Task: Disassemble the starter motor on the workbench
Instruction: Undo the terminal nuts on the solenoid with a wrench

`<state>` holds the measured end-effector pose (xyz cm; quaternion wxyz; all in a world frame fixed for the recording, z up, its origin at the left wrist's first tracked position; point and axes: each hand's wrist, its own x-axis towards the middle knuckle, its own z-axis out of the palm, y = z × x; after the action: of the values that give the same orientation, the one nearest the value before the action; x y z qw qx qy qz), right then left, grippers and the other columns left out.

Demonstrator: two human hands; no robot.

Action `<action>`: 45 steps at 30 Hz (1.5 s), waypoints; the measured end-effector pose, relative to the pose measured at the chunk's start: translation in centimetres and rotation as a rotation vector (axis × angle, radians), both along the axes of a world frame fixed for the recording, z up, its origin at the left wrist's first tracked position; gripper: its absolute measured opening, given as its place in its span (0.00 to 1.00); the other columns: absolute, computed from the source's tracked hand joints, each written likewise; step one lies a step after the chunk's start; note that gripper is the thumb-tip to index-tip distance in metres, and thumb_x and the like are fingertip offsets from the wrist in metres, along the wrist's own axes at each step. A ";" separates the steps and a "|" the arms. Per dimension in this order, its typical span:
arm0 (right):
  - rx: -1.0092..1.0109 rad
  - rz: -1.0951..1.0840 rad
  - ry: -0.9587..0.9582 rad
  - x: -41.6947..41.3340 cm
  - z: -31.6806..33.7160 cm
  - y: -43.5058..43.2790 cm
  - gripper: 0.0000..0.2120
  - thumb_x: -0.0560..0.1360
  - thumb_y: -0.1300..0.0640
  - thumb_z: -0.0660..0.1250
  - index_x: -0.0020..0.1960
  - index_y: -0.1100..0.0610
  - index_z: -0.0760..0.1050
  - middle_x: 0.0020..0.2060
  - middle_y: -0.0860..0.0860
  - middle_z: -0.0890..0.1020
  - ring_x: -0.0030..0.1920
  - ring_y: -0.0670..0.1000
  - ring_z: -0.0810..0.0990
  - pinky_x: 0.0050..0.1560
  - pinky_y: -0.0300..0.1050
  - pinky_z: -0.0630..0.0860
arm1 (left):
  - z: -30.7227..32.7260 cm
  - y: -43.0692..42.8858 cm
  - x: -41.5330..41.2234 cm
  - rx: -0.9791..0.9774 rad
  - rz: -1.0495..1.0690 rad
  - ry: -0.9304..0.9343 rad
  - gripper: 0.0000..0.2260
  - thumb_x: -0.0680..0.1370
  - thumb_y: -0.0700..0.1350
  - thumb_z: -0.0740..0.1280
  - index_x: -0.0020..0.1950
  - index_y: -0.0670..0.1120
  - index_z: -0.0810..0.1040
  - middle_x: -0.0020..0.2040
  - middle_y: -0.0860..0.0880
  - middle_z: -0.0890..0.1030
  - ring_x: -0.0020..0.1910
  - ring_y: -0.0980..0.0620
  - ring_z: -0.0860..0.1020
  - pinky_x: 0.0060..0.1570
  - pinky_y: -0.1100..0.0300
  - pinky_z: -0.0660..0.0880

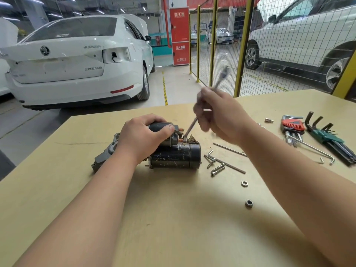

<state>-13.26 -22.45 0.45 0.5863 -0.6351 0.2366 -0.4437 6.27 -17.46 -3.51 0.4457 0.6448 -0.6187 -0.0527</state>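
Both hands work: left hand (143,135) clamped round the starter motor (173,156) to steady it, right hand (217,114) gripping a wrench (189,128) seated by the left thumb.

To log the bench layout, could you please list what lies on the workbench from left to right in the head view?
Starter motor, loose bolts, two nuts, red hex key set, green hex key set.

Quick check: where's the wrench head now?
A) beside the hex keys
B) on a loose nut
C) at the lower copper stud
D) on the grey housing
C: the right hand holds the wrench with its head at the lower copper stud of the motor.
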 end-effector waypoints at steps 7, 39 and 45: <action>-1.432 0.044 0.795 -4.6 -6.0 6.3 0.08 0.77 0.59 0.61 0.45 0.61 0.77 0.49 0.56 0.79 0.43 0.56 0.77 0.39 0.46 0.77 | 0.3 -1.2 0.2 0.056 0.025 -0.046 0.17 0.64 0.67 0.62 0.42 0.60 0.81 0.39 0.63 0.80 0.41 0.65 0.76 0.36 0.64 0.71; 0.000 -0.302 0.094 0.6 -3.1 0.2 0.10 0.72 0.67 0.53 0.43 0.56 0.69 0.25 0.51 0.76 0.21 0.50 0.67 0.22 0.41 0.62 | 0.1 -1.4 0.0 0.052 0.074 -0.013 0.19 0.62 0.69 0.61 0.41 0.59 0.81 0.39 0.61 0.81 0.41 0.62 0.77 0.35 0.63 0.69; 0.219 -0.098 0.290 2.9 -2.5 -1.7 0.15 0.75 0.70 0.52 0.32 0.58 0.63 0.31 0.57 0.68 0.19 0.48 0.62 0.22 0.35 0.55 | -0.1 -1.2 0.0 0.036 0.088 -0.032 0.16 0.64 0.67 0.63 0.41 0.59 0.81 0.39 0.60 0.81 0.42 0.61 0.77 0.37 0.62 0.72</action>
<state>-10.34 -24.10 -2.02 0.5895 -0.6122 0.3963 -0.3473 6.31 -18.70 -3.57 0.4260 0.6802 -0.5955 -0.0339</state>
